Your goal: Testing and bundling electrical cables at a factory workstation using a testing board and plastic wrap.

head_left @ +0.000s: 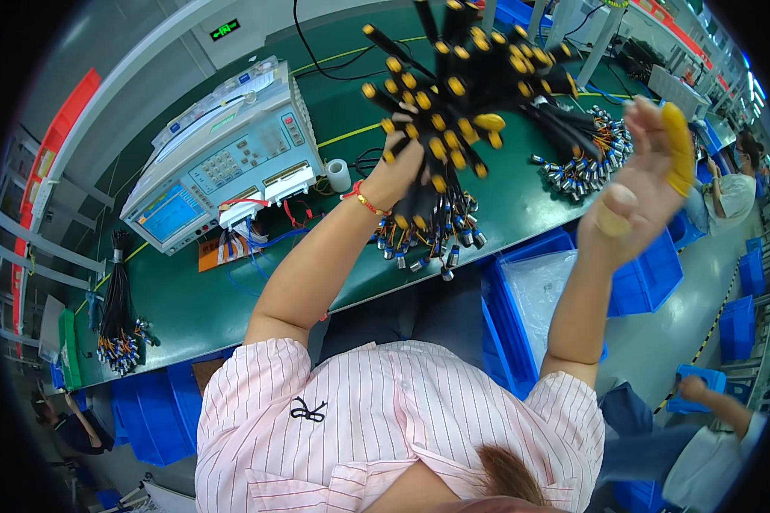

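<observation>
My left hand (398, 171) is raised over the green bench (334, 111) and grips a thick bundle of black cables (453, 77) around its middle. The yellow-ringed ends fan out above the fist, and the metal connector ends (428, 239) hang below it. A red bracelet sits on that wrist. My right hand (646, 184) is held up beside the bundle, apart from it, fingers spread and holding nothing. Yellow finger cots cover one finger and the thumb.
A second cable bundle (586, 154) lies on the bench to the right, a third (120, 325) at its left end. A grey test instrument (222, 154) and a white tape roll (338, 175) stand behind. Blue bins (539, 291) sit below the bench. Other people (731, 192) work nearby.
</observation>
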{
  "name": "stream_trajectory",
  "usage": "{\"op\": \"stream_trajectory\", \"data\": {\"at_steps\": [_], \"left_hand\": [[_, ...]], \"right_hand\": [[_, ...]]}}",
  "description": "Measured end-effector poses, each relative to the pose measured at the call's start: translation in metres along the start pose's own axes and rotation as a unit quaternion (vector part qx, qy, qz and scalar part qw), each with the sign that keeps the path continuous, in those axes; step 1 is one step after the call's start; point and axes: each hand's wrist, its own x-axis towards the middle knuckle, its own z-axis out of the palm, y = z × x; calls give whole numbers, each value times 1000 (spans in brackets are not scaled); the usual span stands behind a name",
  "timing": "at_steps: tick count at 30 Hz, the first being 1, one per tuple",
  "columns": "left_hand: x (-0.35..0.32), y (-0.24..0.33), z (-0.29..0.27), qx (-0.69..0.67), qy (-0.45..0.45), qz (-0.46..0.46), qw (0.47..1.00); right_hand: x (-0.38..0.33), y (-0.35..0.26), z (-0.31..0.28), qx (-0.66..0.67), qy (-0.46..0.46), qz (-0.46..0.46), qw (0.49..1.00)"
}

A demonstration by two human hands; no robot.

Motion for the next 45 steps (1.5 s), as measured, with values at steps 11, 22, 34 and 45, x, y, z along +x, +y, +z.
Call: {"op": "stream_trajectory", "data": {"at_steps": [11, 22, 34, 45], "left_hand": [[44, 70, 62, 57, 60, 147, 986], [69, 86, 64, 124, 25, 164, 978], [65, 76, 63, 373, 7, 267, 889], [60, 67, 78, 373, -20, 362, 854]], "right_hand": [[-121, 95, 71, 167, -203, 466, 845], [-46, 122, 23, 140, -269, 332, 893], [96, 3, 40, -198, -343, -102, 913], [96, -14, 57, -302, -406, -200, 839]]}}
